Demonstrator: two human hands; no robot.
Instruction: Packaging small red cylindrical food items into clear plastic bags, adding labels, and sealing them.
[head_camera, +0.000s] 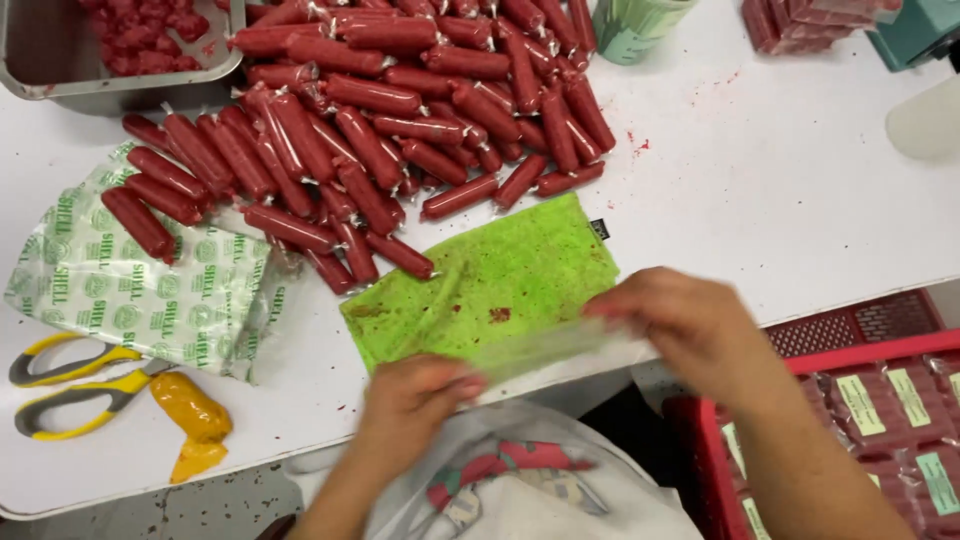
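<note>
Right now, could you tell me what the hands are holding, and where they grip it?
Both hold a clear plastic bag over the green cloth: the left hand pinches its left end, the right hand its right end.

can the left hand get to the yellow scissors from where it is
Probably yes, though not straight away. The left hand is pinching a clear plastic bag with the right hand. The scissors lie on bare table to its left, nothing between.

A white table (800, 190) fills most of the view, evenly and brightly lit, its surface flecked with small red specks. Below its near edge shows a strip of speckled grey floor (215, 510), darker in the shadow beneath
</note>
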